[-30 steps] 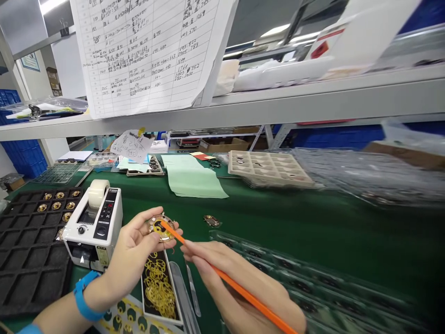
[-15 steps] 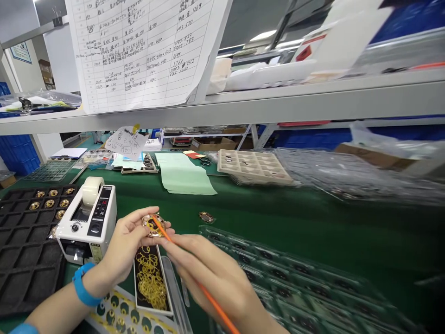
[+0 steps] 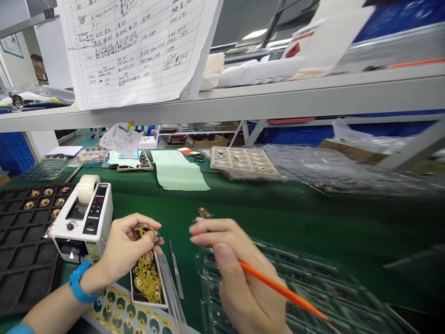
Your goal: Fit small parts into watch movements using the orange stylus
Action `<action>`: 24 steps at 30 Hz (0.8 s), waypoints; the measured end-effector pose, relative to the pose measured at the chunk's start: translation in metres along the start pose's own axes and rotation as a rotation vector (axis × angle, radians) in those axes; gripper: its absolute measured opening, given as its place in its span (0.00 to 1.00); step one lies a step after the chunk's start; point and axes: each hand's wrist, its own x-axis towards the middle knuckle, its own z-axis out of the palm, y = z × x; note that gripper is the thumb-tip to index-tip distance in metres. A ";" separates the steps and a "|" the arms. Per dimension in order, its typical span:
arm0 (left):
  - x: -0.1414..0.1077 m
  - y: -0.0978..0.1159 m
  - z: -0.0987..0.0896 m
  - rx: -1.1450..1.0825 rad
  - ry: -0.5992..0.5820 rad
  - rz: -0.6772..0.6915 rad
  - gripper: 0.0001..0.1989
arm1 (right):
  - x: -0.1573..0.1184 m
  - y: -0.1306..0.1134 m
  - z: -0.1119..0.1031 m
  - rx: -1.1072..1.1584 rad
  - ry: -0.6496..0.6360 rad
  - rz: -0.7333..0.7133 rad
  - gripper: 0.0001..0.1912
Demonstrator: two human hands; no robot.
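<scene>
My left hand (image 3: 123,243) is closed around a small round gold and dark metal part (image 3: 142,230), perhaps a watch piece, gripped between thumb and fingers. It is above a white-edged box (image 3: 163,297) of thin yellow rings (image 3: 148,280). In my right hand (image 3: 239,273) is a slender orange stick-like tool (image 3: 285,292), its shaft angled down to the right and its far end dark. That hand is apart from the left one. Beyond its fingertips lies another round metal part (image 3: 204,212) on the green table. Metal tweezers (image 3: 176,271) lie between the hands.
A white tape dispenser (image 3: 83,218) stands left, beside a black compartment tray (image 3: 34,264) with several gold parts. Clear plastic trays (image 3: 295,273) lie right. Sticker sheets (image 3: 125,315) lie in front. A beige tray (image 3: 243,162) and green paper (image 3: 179,171) lie behind, under a shelf (image 3: 243,106).
My right hand has moved right, away from the round part, and the orange tool has swung to point down right. My left hand has tilted the part. The view has shifted slightly.
</scene>
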 end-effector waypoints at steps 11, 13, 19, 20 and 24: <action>-0.009 -0.013 0.013 0.214 0.083 0.095 0.21 | -0.010 0.008 0.031 -0.182 -0.046 -0.019 0.06; -0.012 -0.017 0.014 0.238 0.071 0.140 0.22 | -0.010 0.009 0.031 -0.191 -0.022 0.003 0.05; -0.014 -0.028 0.014 0.346 0.076 0.229 0.23 | -0.007 0.008 0.032 -0.136 -0.039 0.118 0.07; -0.014 -0.028 0.014 0.358 0.074 0.234 0.23 | -0.006 0.009 0.032 -0.122 -0.050 0.129 0.07; -0.014 -0.028 0.015 0.370 0.059 0.256 0.23 | -0.004 0.013 0.028 -0.074 -0.089 0.140 0.08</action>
